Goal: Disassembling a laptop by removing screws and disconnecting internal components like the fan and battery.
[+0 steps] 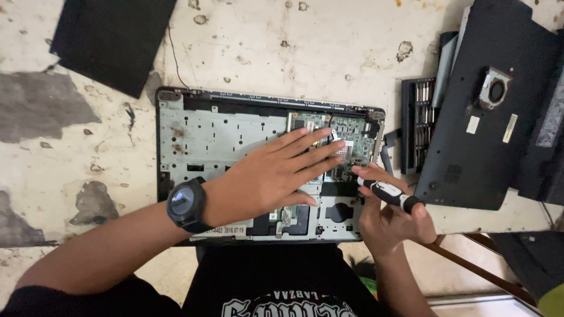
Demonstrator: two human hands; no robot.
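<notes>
Left hand (276, 173) flat, fingers spread, pressing on open laptop (235, 141) near its circuit board (343, 138). Right hand (390, 220) wrapped around screwdriver (389, 192), just right of left fingertips, at chassis right edge. Bit case (417, 123) close beyond; bare table (70, 147) leftward.

Worn, stained worktable (329, 47), several laptop parts on it.

Pale surface, chipped and blotched with grey patches. Opened laptop chassis (205, 135) lies at centre near the front edge. Black flat panel (111, 38) at top left. Dark laptop base cover (487, 111) at right, just beside a black screwdriver bit case (416, 120).
</notes>
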